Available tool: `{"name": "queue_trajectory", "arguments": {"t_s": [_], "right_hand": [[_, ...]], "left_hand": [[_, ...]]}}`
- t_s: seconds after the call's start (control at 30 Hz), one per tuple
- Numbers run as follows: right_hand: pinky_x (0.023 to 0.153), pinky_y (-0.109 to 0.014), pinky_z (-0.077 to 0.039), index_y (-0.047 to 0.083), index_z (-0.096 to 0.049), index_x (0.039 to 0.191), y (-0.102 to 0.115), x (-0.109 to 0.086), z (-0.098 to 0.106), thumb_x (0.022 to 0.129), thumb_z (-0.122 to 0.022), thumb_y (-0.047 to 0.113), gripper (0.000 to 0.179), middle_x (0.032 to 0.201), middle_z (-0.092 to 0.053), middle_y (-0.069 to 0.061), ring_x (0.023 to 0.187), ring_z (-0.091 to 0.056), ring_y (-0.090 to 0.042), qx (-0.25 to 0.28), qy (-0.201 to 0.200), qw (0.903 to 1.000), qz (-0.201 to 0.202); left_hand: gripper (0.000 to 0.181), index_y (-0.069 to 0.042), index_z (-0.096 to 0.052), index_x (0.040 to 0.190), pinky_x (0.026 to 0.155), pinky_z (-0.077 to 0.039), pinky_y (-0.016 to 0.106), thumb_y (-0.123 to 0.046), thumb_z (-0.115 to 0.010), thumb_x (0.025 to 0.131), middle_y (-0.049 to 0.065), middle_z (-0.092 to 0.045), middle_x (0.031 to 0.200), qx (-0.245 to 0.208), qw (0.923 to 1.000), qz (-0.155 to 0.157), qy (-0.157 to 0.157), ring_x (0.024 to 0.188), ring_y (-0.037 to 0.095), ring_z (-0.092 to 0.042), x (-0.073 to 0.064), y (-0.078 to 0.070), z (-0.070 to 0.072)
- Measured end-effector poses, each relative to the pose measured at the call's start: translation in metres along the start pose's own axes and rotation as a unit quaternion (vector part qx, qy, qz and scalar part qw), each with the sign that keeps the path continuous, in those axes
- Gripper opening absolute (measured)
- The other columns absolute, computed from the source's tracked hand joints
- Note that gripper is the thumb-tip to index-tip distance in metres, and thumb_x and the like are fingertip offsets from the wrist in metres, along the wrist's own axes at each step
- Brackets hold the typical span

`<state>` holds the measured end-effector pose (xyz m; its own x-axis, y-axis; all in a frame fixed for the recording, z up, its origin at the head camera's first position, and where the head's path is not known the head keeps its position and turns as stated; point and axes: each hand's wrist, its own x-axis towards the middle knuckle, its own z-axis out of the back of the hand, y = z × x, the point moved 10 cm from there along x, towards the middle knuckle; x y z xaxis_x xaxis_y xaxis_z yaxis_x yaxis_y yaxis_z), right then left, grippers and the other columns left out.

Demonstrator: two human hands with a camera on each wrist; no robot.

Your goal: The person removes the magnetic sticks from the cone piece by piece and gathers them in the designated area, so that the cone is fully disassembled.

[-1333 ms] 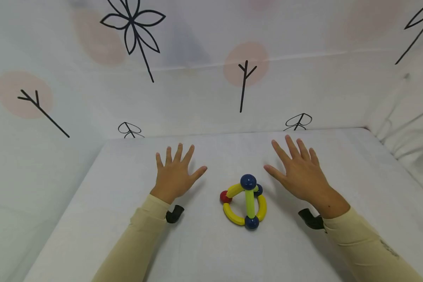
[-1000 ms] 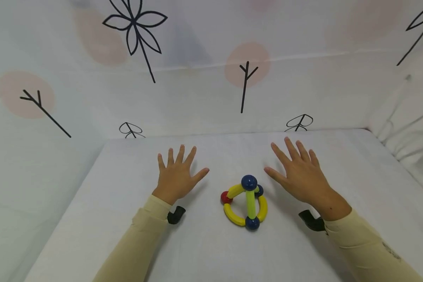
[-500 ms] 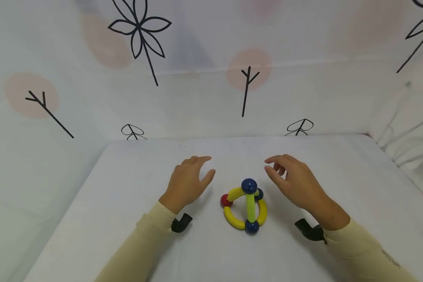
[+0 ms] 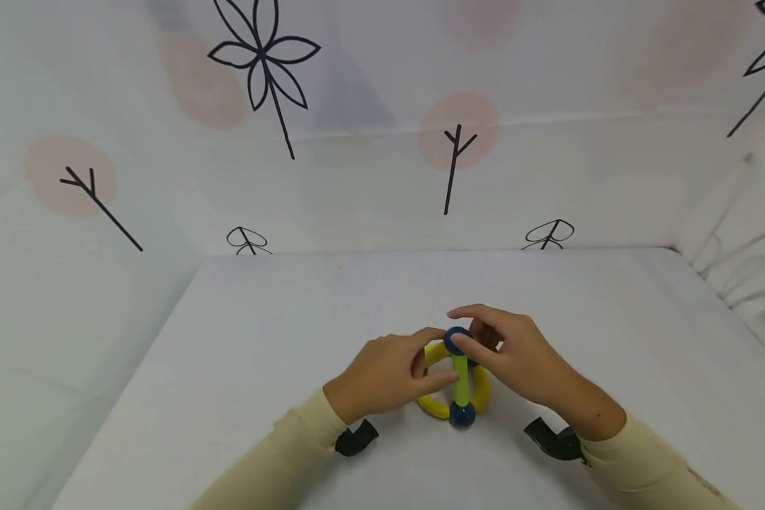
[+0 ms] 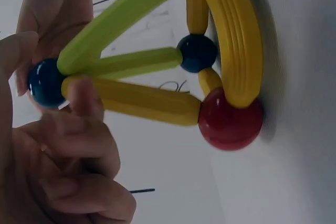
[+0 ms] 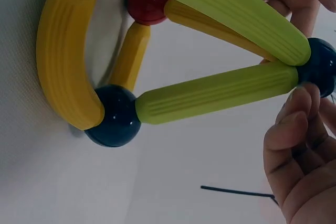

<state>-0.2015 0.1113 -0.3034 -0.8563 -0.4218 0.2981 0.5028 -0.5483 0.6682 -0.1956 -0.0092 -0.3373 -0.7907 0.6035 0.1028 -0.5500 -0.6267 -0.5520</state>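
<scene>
A small magnetic stick-and-ball frame stands on the white table in the head view. Its top blue ball (image 4: 451, 342) joins two green sticks (image 6: 220, 93) and a yellow stick (image 5: 152, 104). Curved yellow sticks (image 5: 244, 45) form a ring below, with more blue balls (image 4: 462, 415) and a red ball (image 5: 231, 121). My left hand (image 4: 385, 374) curls round the upper yellow stick close to the top ball, its thumb before a green stick. From the other side my right hand (image 4: 523, 347) pinches the top ball, index finger raised above it. The red ball is hidden in the head view.
Black curved pieces (image 4: 357, 438) sit under both wrists, beside the cream sleeves (image 4: 280, 453). A white tabletop (image 4: 229, 340) spreads around the frame. Behind it hangs a white cloth (image 4: 370, 184) with black plant drawings and pale pink spots.
Both hands were spread flat on either side of the frame. Their fingers then bent, and the hands moved inward to the frame's top. The frame stands in about the same place.
</scene>
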Motion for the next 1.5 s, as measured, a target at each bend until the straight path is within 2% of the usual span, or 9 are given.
{"name": "queue_trajectory", "arguments": {"t_s": [0.07, 0.17, 0.33, 0.53, 0.7, 0.9, 1.07, 1.33, 1.5], "right_hand": [[0.062, -0.022, -0.051, 0.015, -0.068, 0.118, 0.002, -0.001, -0.002, 0.095, -0.07, 0.021, 0.024, 0.076, -0.056, 0.009, 0.068, -0.056, -0.004, 0.006, 0.004, 0.9999, 0.008], [0.062, -0.022, -0.05, 0.017, -0.07, 0.114, 0.003, -0.002, -0.004, 0.094, -0.071, 0.023, 0.021, 0.075, -0.056, 0.011, 0.069, -0.056, -0.004, 0.016, 0.01, 0.9997, 0.014], [0.061, -0.023, -0.052, 0.019, -0.069, 0.114, 0.008, -0.003, -0.007, 0.089, -0.077, 0.022, 0.026, 0.076, -0.058, 0.013, 0.067, -0.058, -0.004, 0.038, 0.019, 0.9988, 0.025], [0.064, -0.023, -0.054, 0.021, -0.066, 0.115, 0.012, -0.004, -0.011, 0.085, -0.081, 0.025, 0.034, 0.083, -0.061, 0.013, 0.071, -0.058, -0.005, 0.06, 0.034, 0.997, 0.034], [0.066, -0.023, -0.053, 0.02, -0.063, 0.116, 0.012, -0.003, -0.014, 0.087, -0.079, 0.025, 0.034, 0.086, -0.06, 0.011, 0.073, -0.058, -0.006, 0.06, 0.042, 0.9967, 0.034], [0.07, -0.024, -0.054, 0.019, -0.059, 0.119, 0.007, -0.004, -0.021, 0.092, -0.073, 0.026, 0.03, 0.09, -0.062, 0.01, 0.077, -0.059, -0.006, 0.063, 0.062, 0.996, 0.018], [0.069, -0.023, -0.053, 0.018, -0.059, 0.119, 0.009, -0.004, -0.023, 0.095, -0.069, 0.027, 0.027, 0.087, -0.061, 0.01, 0.077, -0.058, -0.005, 0.053, 0.064, 0.9963, 0.021], [0.068, -0.022, -0.051, 0.017, -0.056, 0.121, 0.01, -0.004, -0.024, 0.096, -0.067, 0.026, 0.028, 0.084, -0.058, 0.011, 0.077, -0.056, -0.004, 0.04, 0.062, 0.9971, 0.019], [0.065, -0.022, -0.049, 0.017, -0.055, 0.122, 0.007, -0.005, -0.026, 0.097, -0.066, 0.029, 0.03, 0.085, -0.058, 0.012, 0.078, -0.055, -0.004, 0.02, 0.067, 0.9976, 0.004]], "left_hand": [[0.049, -0.023, -0.055, 0.132, 0.046, -0.038, 0.018, -0.056, -0.061, 0.094, -0.013, -0.052, 0.062, -0.014, 0.9999, -0.001, 0.009, 0.049, -0.001, -0.045, 0.0, -0.001, -0.005], [0.045, -0.023, -0.055, 0.127, 0.045, -0.038, 0.018, -0.053, -0.062, 0.095, -0.014, -0.052, 0.06, -0.034, 0.9993, -0.004, 0.016, 0.048, -0.002, -0.046, 0.0, -0.002, -0.011], [0.037, -0.023, -0.056, 0.12, 0.044, -0.037, 0.017, -0.049, -0.063, 0.095, -0.014, -0.054, 0.06, -0.063, 0.9978, 0.0, 0.021, 0.047, -0.002, -0.046, 0.002, 0.0, -0.015], [0.035, -0.021, -0.061, 0.124, 0.046, -0.041, 0.019, -0.045, -0.061, 0.098, -0.015, -0.061, 0.063, -0.106, 0.9937, 0.017, 0.032, 0.05, 0.0, -0.053, 0.003, 0.006, -0.019], [0.035, -0.022, -0.062, 0.126, 0.048, -0.045, 0.02, -0.044, -0.06, 0.099, -0.012, -0.067, 0.065, -0.13, 0.991, 0.009, 0.029, 0.052, 0.0, -0.058, 0.003, 0.007, -0.019], [0.036, -0.028, -0.062, 0.126, 0.045, -0.043, 0.021, -0.049, -0.06, 0.097, -0.013, -0.065, 0.062, -0.143, 0.9892, 0.017, 0.028, 0.05, 0.002, -0.059, 0.002, 0.01, -0.021], [0.033, -0.027, -0.063, 0.123, 0.045, -0.043, 0.022, -0.047, -0.061, 0.096, -0.011, -0.065, 0.06, -0.151, 0.9878, 0.024, 0.029, 0.048, 0.002, -0.059, 0.001, 0.011, -0.021], [0.037, -0.027, -0.062, 0.126, 0.044, -0.038, 0.02, -0.048, -0.061, 0.096, -0.007, -0.067, 0.06, -0.144, 0.9889, 0.028, 0.025, 0.048, -0.001, -0.058, 0.0, 0.01, -0.019], [0.038, -0.025, -0.061, 0.128, 0.044, -0.039, 0.02, -0.046, -0.062, 0.096, -0.007, -0.066, 0.059, -0.148, 0.9882, 0.03, 0.026, 0.048, 0.0, -0.059, 0.0, 0.01, -0.019]]}}
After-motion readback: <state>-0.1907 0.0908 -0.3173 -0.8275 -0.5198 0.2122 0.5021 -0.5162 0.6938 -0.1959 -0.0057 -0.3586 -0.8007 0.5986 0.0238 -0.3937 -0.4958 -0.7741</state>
